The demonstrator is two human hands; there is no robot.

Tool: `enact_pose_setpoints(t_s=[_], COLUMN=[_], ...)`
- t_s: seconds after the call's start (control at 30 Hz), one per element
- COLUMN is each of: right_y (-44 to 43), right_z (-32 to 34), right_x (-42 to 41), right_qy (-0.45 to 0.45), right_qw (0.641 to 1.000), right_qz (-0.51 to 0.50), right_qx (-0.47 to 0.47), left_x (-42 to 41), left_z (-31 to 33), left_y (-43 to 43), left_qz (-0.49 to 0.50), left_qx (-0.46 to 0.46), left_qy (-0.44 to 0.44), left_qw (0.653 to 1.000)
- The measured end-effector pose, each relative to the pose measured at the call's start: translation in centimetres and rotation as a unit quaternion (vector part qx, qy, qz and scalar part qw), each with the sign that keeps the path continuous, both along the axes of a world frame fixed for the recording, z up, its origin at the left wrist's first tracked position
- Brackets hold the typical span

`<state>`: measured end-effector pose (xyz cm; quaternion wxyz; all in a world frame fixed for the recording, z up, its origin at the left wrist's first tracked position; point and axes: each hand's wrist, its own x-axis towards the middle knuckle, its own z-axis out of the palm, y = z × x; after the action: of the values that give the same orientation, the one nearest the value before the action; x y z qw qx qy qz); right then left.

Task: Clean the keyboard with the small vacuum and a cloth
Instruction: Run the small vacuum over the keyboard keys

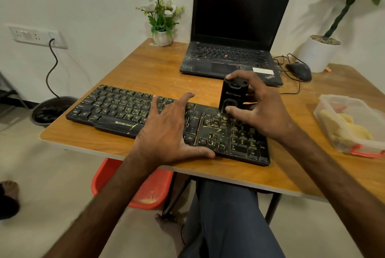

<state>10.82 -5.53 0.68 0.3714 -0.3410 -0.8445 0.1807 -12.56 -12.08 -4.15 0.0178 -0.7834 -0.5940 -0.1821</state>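
pressing the keyboard [129, 109] steady with the spread left hand [166, 130], the right hand [260, 107] grips the small vacuum [232, 95] upright so its mouth meets the crumbs on the keys.

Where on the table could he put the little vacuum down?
Best spot: the bare table between the keyboard, the flower pot and the laptop. There's also a bare corner in front, between the keyboard and the tub. Behind the right hand and vacuum it's crowded: mouse and cables sit beside the laptop.

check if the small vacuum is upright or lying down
Upright: the small vacuum stands nozzle-down on the keyboard, held by the right hand.
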Motion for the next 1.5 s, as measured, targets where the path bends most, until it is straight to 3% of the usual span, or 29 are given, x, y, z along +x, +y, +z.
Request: enact_pose_setpoints(t_s=[0.2, 0.4, 0.6, 0.77, 0.93, 1.1, 1.33, 1.5], right_y=[-2.8, -0.2, -2.8, 0.0, -2.2, 0.0, -1.7, -0.2], right_z=[-0.4, 0.1, -1.0, -0.4, -0.6, -0.2, -0.5, -0.3], right_x=[-0.1, 0.7, -0.2, -0.1, -1.1, -1.2, -1.1, -1.2], right_qy=[-0.021, -0.007, -0.014, -0.026, -0.037, -0.049, -0.055, -0.042], right_qw=[0.996, 1.000, 0.994, 0.999, 0.994, 0.998, 0.992, 0.997], right_qz=[0.091, 0.010, 0.105, 0.018, 0.106, 0.033, 0.108, 0.046], right_qx=[-0.011, 0.002, 0.009, 0.031, 0.008, 0.035, 0.035, 0.039], left_x=[0.0, 0.0, 0.0, 0.0, 0.0, 0.0, -0.1, 0.0], left_z=[0.1, 0.1, 0.1, 0.1, 0.0, 0.1, -0.1, 0.0], left_y=[0.1, -0.1, 0.0, -0.1, 0.1, 0.1, 0.1, 0.1], left_qz=[-0.002, -0.005, -0.001, -0.005, -0.004, -0.003, -0.002, -0.008], left_qx=[-0.008, -0.002, -0.011, -0.006, -0.001, -0.009, -0.001, -0.003], left_qy=[-0.006, -0.007, -0.003, -0.002, -0.001, -0.010, -0.001, -0.006], left_qw=[1.000, 1.000, 1.000, 1.000, 1.000, 1.000, 1.000, 1.000])
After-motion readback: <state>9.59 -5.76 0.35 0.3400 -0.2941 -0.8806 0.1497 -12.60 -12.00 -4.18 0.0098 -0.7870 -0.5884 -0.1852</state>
